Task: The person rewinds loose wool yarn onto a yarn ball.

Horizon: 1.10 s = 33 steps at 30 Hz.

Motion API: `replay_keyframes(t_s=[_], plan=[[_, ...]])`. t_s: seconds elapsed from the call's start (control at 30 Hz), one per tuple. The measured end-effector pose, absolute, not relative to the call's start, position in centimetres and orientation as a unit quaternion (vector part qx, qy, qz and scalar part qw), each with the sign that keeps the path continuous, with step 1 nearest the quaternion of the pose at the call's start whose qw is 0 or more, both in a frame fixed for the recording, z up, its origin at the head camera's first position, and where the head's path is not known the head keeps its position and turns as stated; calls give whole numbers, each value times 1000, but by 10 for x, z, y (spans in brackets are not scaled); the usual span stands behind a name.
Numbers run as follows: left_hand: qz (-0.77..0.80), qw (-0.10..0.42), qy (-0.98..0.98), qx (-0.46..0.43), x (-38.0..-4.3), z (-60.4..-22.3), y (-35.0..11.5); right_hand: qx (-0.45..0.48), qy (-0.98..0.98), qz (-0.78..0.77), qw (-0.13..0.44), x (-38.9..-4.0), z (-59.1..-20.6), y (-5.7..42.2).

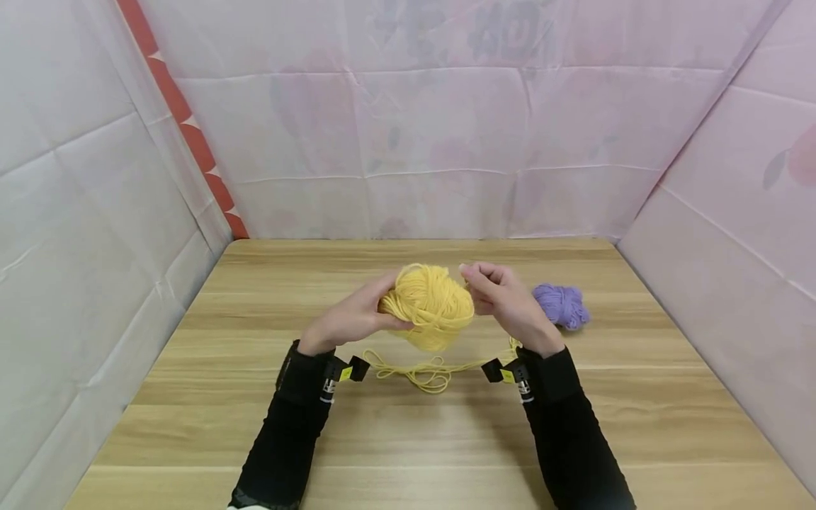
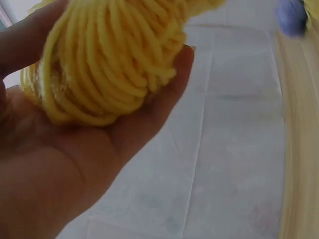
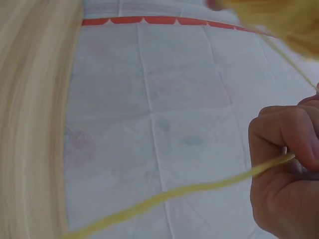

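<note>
A ball of yellow yarn (image 1: 428, 304) is held above the wooden table by my left hand (image 1: 357, 312), thumb on the near side and fingers behind. In the left wrist view the yarn ball (image 2: 109, 59) lies against the palm, its strands wound side by side. My right hand (image 1: 506, 297), just right of the ball, pinches a yellow yarn strand (image 3: 199, 186) between thumb and curled fingers. From that hand the strand runs up to the ball on one side and hangs down on the other. Loose yellow loops (image 1: 433, 375) lie on the table below both hands.
A small skein of purple yarn (image 1: 562, 306) sits on the table (image 1: 408, 439) behind the right wrist. Pale patterned sheets (image 1: 440, 142) wall the table at the back and both sides, with a red strip (image 1: 185, 113) at the back left corner.
</note>
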<state>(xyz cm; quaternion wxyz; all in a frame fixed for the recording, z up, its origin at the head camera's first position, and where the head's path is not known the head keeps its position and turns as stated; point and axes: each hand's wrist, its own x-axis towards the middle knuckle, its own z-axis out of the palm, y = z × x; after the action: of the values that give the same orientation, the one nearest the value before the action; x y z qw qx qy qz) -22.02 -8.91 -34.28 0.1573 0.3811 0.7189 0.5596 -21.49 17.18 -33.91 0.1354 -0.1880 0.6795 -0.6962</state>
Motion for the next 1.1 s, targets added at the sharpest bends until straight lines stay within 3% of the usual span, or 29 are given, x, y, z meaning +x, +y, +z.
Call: replay_keyframes(t_s=[0.2,0.5,0.7,0.87,1.1], plan=[[476,69,793,375,-224,-349,-91,-222,684,-689,90,-209,-335,167],[474,-7,846,243,-226,-350,-86,-237,747,-620,26,-196,-330,150],[565,-28,810,157,-230,-350,-84,-275,766,-579,34,-192,-334,142],[689,-31,706,161,-231,-348,-84,-328,779,-532,50,-193,-338,137],[780,-11,601,174,-227,-344,-85,-331,796,-500,82,-196,-343,132]])
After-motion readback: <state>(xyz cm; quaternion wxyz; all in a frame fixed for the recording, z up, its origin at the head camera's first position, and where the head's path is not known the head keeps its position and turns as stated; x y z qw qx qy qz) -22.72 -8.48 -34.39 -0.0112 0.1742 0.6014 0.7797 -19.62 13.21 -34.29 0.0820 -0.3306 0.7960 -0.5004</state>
